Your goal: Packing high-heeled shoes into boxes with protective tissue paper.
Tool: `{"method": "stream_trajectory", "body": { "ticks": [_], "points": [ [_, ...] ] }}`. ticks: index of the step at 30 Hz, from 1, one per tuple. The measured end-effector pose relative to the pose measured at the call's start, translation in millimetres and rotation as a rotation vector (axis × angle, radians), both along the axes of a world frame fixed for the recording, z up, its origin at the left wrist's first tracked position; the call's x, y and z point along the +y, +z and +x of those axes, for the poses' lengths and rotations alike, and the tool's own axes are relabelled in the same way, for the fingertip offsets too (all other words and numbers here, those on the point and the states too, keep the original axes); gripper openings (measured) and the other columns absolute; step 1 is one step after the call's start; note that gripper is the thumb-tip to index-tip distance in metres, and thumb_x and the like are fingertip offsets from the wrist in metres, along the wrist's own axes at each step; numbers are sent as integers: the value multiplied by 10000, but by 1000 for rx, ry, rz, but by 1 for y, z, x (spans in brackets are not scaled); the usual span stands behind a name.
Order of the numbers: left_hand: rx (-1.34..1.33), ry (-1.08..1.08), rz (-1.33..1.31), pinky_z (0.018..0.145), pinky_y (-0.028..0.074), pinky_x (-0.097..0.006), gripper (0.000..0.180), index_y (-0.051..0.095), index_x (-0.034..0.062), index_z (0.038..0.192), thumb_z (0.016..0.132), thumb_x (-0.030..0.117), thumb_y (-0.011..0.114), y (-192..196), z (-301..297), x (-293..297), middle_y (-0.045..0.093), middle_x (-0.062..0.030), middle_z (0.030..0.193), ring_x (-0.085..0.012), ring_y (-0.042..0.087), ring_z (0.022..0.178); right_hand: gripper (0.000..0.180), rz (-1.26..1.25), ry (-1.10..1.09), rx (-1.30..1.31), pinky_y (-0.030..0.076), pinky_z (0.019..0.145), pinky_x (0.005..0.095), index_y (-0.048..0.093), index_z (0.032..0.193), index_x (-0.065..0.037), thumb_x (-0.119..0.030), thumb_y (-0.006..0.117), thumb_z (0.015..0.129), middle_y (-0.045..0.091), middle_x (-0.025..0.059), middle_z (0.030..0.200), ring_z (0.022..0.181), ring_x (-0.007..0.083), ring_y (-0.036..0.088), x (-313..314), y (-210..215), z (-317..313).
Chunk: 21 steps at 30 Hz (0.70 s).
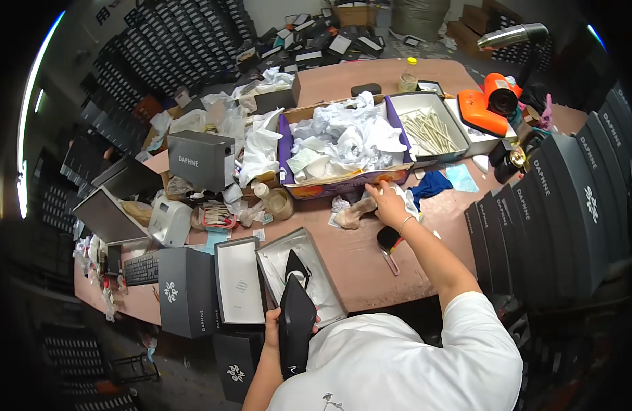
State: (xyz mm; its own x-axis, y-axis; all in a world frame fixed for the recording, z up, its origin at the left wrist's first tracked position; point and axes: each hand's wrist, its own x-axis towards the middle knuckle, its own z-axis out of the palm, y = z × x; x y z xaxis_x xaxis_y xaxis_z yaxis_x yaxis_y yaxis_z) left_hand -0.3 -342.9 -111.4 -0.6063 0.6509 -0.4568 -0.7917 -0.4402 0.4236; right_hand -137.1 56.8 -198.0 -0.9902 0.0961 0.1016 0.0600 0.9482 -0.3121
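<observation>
- Gripping a black pointed high-heel shoe (296, 322), the left hand (273, 327) is closed around its side near the person's chest, with the sole facing up and the heel pointing away toward the table.
- Just beyond the shoe lies an open shoebox (330, 301) lined with white paper, and its lid (239, 279) rests beside it on the left.
- The right hand (388, 202) reaches across the brown table (357, 264), palm down with fingers spread loosely; it holds nothing that can be made out.
- Its fingertips touch the front edge of a large cardboard box (343, 183) filled with crumpled white tissue paper (343, 137).
- A beige shoe stuffer (351, 214) lies just left of that hand, and a blue cloth (431, 185) lies just to its right.
- A black brush (387, 240) rests on the table under the right forearm.
- Further right sits a white tray of pale sticks (429, 130), then an orange device (490, 103).
- Dark grey shoeboxes (555, 212) stand in a row along the table's right edge.
</observation>
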Motion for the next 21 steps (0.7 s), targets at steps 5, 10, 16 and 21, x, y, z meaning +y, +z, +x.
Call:
{"method": "stream_trajectory", "body": {
  "ticks": [5,10,16,21],
  "points": [
    [68,130,-80,758,561,-468,812,410,-31,1346,808,563,538,12,-1,32,516,-277,1215,-384,580,1007,227,256,367,-42,507,752,449,671,982,-108,-146,618,764,607,130,960,876,332,618,34,-38,-40],
    [60,235,-164,745,559,-473,793,414,-29,1343,823,564,498,10,11,44,527,-277,1200,-373,596,974,107,42,188,137,507,700,431,673,826,-78,-128,590,783,614,142,840,795,323,632,94,22,-6],
    [11,97,-170,912,509,-538,750,332,-35,1413,819,400,475,4,-8,61,455,-276,1341,-427,540,1151,319,163,-142,35,500,783,452,642,1028,-71,-66,649,710,607,182,991,920,355,606,180,22,36],
    [1,41,-148,848,543,-490,756,377,-54,1368,826,461,493,7,-15,72,513,-269,1262,-398,602,1035,466,-55,500,-49,407,983,444,585,1159,-63,-93,686,704,580,134,1191,1140,302,533,71,29,49]
  ]
}}
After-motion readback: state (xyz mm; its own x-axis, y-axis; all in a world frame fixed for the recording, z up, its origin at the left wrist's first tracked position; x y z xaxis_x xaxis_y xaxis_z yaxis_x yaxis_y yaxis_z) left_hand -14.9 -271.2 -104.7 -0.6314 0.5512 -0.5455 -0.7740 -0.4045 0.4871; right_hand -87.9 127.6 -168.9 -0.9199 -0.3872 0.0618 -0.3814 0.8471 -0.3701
